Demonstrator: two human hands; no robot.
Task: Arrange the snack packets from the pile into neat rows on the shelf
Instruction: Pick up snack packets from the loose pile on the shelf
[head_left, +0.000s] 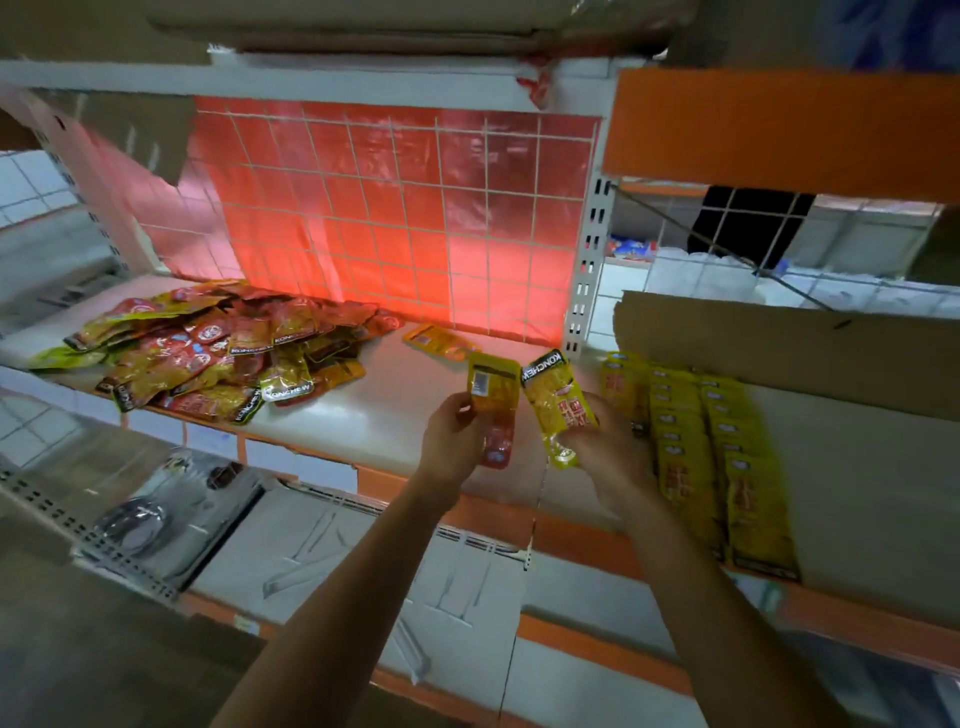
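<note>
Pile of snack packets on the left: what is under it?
The pile lies on the white shelf board, visible around its edges. Its top packets overlap and cover the lower ones, so what lies at the bottom cannot be seen.

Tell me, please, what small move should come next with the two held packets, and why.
Probably lay the face-up packet in the right hand onto the nearest row, which lies just beside it. The other packet, in the left hand, shows its barcode back, so it likely needs flipping first.
</note>
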